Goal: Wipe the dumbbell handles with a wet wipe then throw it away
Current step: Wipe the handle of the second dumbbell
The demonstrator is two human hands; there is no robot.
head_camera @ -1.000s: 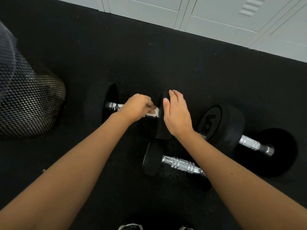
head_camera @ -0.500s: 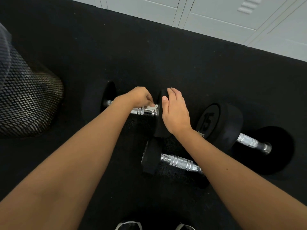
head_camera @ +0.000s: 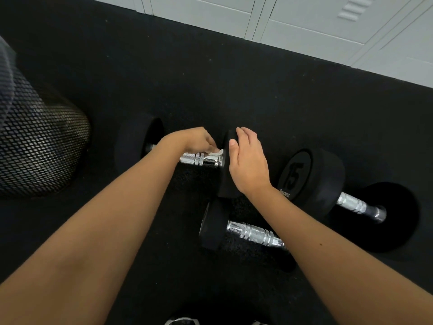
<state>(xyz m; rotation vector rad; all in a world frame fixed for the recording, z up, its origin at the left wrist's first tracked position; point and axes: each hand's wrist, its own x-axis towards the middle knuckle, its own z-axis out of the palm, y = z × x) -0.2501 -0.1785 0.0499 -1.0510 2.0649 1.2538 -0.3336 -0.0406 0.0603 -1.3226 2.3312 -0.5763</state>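
Floor (head_camera: 234,85): black rubber gym matting fills nearly everything I see below me, and all the weights lie on it.
Lockers (head_camera: 304,24): pale grey metal doors run along the far edge of the matting, top right.
Mesh bin (head_camera: 39,151): a black wire-mesh waste basket stands at my far left, well apart from the dumbbells; its rim is cut off by the frame edge.
Far dumbbell (head_camera: 136,146): it lies crosswise in front of me, a black rubber head at each end and a chrome knurled handle (head_camera: 199,158) between them.
Dumbbell marked 15 (head_camera: 311,177): it lies to my right, the numbered head facing me, its chrome grip running away towards a second black head at far right.
Near dumbbell (head_camera: 214,225): it sits just beside the right-hand head of the far one, closer to me; its chrome grip runs under my right forearm, which hides the other end.
Right hand (head_camera: 249,164): it lies flat and open over the right-hand head of the far dumbbell, fingers together, thumb on the inner face, gripping nothing.
Left hand (head_camera: 194,141): it is curled over the far dumbbell's handle, fingers pinched closed on the wipe at the handle's right end.
Wet wipe (head_camera: 214,153): a small white wad, pressed against the chrome right beside the right-hand head, mostly hidden under my fingers.
Shoes (head_camera: 181,321): only the white toe edges show at the bottom of the view.
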